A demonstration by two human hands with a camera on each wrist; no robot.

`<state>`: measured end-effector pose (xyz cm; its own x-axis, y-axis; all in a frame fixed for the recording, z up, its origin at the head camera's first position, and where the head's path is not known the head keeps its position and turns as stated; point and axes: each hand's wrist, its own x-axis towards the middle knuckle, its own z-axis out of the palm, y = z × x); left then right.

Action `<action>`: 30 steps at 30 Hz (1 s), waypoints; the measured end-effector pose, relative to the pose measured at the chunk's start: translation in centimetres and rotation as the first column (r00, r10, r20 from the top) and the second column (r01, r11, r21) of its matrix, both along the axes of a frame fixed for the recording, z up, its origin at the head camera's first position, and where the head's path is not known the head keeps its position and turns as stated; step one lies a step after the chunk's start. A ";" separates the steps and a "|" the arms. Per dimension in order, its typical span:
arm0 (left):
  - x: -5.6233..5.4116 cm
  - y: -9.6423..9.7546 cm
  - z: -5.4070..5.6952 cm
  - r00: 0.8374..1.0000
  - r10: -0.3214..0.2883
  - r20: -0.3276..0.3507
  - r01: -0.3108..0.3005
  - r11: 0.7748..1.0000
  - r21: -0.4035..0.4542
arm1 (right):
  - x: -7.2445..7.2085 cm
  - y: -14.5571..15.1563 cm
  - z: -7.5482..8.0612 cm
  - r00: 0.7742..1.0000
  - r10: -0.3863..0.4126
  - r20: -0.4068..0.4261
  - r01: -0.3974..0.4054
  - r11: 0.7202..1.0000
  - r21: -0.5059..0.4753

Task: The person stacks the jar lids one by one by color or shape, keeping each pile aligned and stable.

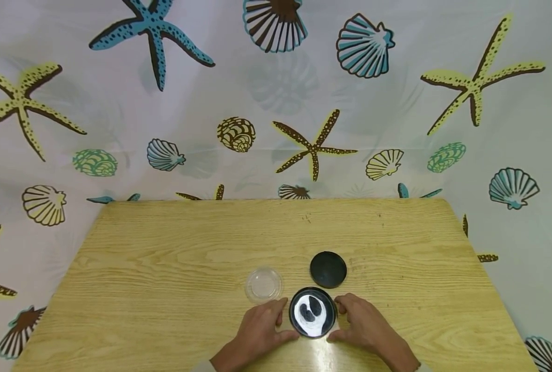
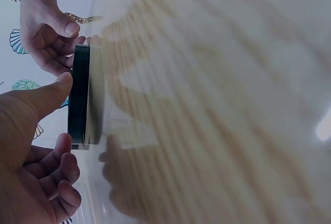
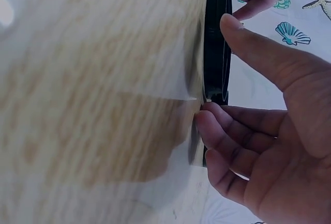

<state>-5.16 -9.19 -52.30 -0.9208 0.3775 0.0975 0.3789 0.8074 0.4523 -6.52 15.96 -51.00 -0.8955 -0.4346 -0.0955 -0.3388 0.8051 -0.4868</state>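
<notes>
A shallow round black dish (image 1: 313,313) lies near the front of the table, its shiny face showing white and dark patches. On its left side, my left hand (image 1: 264,328) has the thumb at the lower rim and the fingers close to the upper left edge. My right hand (image 1: 366,323) mirrors this on the right, thumb and index finger at the rim. The wrist views show both thumbs against the side wall of the black dish (image 2: 78,97). Behind it rests a flat black disc (image 1: 328,269), and to its left a clear round plastic lid (image 1: 264,284).
A wood-grain table (image 1: 164,258) stretches out on both sides and behind the round things. Its far edge meets a white curtain (image 1: 201,93) printed with starfish and shells, which also surrounds the left and right sides.
</notes>
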 end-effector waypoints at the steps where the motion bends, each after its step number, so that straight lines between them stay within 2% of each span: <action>1: 0.0 0.0 0.0 1.000 0.004 -0.013 -0.004 1.000 0.002 | 0.0 0.0 0.0 1.000 0.000 0.007 0.000 1.000 0.002; 5: -0.3 0.0 0.1 0.997 0.012 -0.079 -0.011 1.000 0.016 | 0.1 0.2 0.2 1.000 -0.006 0.028 0.006 1.000 0.011; 9: -0.6 0.0 0.2 0.993 0.008 -0.117 -0.004 0.999 0.038 | 0.2 0.4 0.4 1.000 -0.011 0.021 0.011 1.000 0.017; 23: -1.2 0.4 0.9 0.990 0.011 -0.138 -0.003 0.998 0.064 | -0.2 0.8 1.1 0.998 -0.037 -0.051 0.038 0.999 0.031; 30: -1.7 0.5 1.4 0.989 0.000 -0.146 0.011 0.997 0.076 | -0.6 1.1 1.5 0.998 -0.045 -0.049 0.047 0.998 0.031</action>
<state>-6.89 -8.68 -50.92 -0.8926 0.3686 0.2595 0.4496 0.7703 0.4523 -7.17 17.03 -49.52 -0.9183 -0.3905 -0.0650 -0.3238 0.8354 -0.4441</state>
